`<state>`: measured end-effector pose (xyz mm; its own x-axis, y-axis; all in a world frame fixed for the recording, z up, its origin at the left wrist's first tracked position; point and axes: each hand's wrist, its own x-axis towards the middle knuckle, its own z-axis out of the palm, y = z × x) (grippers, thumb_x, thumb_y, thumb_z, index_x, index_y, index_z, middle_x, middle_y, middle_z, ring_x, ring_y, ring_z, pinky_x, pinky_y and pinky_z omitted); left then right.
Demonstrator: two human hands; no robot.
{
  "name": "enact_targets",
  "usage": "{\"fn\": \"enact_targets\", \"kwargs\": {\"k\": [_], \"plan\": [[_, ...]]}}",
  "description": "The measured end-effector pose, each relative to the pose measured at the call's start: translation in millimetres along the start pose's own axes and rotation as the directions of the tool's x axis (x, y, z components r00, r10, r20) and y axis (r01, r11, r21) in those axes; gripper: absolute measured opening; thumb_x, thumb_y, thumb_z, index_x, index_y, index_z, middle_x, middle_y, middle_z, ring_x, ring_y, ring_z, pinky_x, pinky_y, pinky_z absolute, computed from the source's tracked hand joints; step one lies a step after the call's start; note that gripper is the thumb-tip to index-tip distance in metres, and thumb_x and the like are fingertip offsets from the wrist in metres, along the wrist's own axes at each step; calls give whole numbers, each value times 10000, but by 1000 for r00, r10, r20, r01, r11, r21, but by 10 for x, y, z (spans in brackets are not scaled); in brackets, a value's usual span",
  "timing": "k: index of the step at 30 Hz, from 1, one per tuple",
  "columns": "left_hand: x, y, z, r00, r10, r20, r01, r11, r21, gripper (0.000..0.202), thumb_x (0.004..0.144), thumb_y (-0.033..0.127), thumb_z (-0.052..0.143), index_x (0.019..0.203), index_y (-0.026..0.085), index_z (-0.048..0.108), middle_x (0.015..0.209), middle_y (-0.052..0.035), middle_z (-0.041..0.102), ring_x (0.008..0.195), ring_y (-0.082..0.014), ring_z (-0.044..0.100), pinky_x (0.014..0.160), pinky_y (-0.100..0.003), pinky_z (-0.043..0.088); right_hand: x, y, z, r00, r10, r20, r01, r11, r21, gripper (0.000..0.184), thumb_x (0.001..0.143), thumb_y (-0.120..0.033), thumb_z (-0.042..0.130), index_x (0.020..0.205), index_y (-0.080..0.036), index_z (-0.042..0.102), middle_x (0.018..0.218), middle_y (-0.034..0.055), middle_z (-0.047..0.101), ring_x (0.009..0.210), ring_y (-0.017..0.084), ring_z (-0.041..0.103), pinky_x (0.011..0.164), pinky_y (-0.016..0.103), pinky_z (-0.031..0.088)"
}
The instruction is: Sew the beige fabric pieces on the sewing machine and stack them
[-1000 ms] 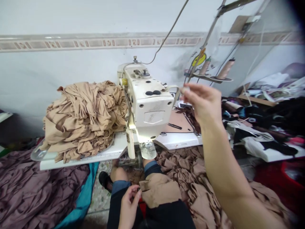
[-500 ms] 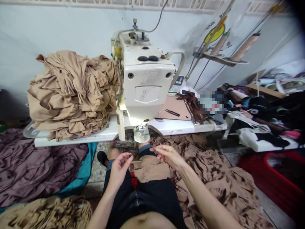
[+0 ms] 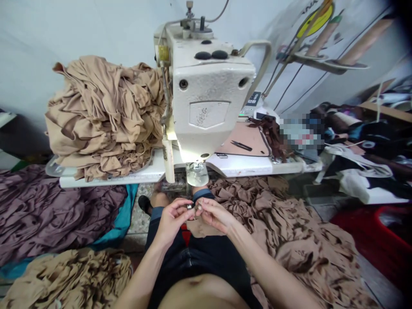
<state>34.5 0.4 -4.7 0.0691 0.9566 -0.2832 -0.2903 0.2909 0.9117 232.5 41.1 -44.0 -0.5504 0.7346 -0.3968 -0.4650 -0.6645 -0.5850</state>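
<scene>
My left hand (image 3: 176, 216) pinches a small shiny metal piece that looks like a bobbin case (image 3: 189, 207) between thumb and fingers. Close beside it, my right hand (image 3: 215, 214) has its fingertips pressed together; what they hold is too small to make out. The two hands nearly meet above my lap, in front of the sewing machine (image 3: 209, 90). Beneath them a piece of tan fabric (image 3: 206, 229) lies across my thigh. The machine's lit arm end (image 3: 197, 175) is just beyond my fingers, with no cloth on it.
A heap of tan fabric (image 3: 106, 116) stands on the table left of the machine. Thread snips (image 3: 242, 145) lie on a pink mat to the right. Brown cloth (image 3: 289, 231) and purple cloth (image 3: 58, 210) are piled low at both sides. Thread cones (image 3: 367, 40) stand at upper right.
Both hands have come together; they were apart over my lap before. The metal piece in my left hand now shows clearly. The view has shifted slightly closer to the machine.
</scene>
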Motion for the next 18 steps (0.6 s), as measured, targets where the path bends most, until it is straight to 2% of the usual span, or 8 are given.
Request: {"fn": "enact_targets", "kwargs": {"k": [4, 7, 13, 18], "plan": [[-22, 0, 3, 1000, 1, -11, -1, 999, 40, 496, 781, 462, 921, 1135, 143, 784, 828, -54, 779, 724, -189, 748, 701, -296, 616, 56, 128, 61, 999, 13, 35, -14, 999, 35, 386, 759, -422, 989, 840, -154, 724, 755, 41, 763, 655, 108, 697, 532, 140, 480], [-41, -10, -20, 998, 57, -31, -55, 995, 82, 446, 797, 428, 913, 1124, 148, 794, 823, -48, 779, 723, -167, 718, 698, -265, 589, 64, 179, 102, 998, 27, 54, -30, 998, 58, 383, 774, -418, 981, 874, -160, 716, 746, 35, 761, 626, 94, 681, 510, 121, 455], [-84, -75, -86, 996, 78, -51, -72, 992, 101, 357, 808, 368, 905, 1076, 155, 803, 811, -38, 766, 723, -150, 685, 681, -234, 545, 75, 265, 130, 996, 11, 83, -18, 996, 89, 394, 780, -404, 978, 885, -176, 674, 717, 21, 747, 519, 69, 576, 442, 124, 360], [-129, -143, -132, 982, 127, -142, -116, 990, 79, 334, 814, 349, 906, 1064, 166, 779, 756, -6, 738, 678, -130, 668, 661, -217, 535, 146, 318, 161, 996, -64, 61, 56, 992, 115, 433, 765, -431, 983, 946, -185, 675, 751, 9, 752, 447, 36, 423, 407, 145, 282]]}}
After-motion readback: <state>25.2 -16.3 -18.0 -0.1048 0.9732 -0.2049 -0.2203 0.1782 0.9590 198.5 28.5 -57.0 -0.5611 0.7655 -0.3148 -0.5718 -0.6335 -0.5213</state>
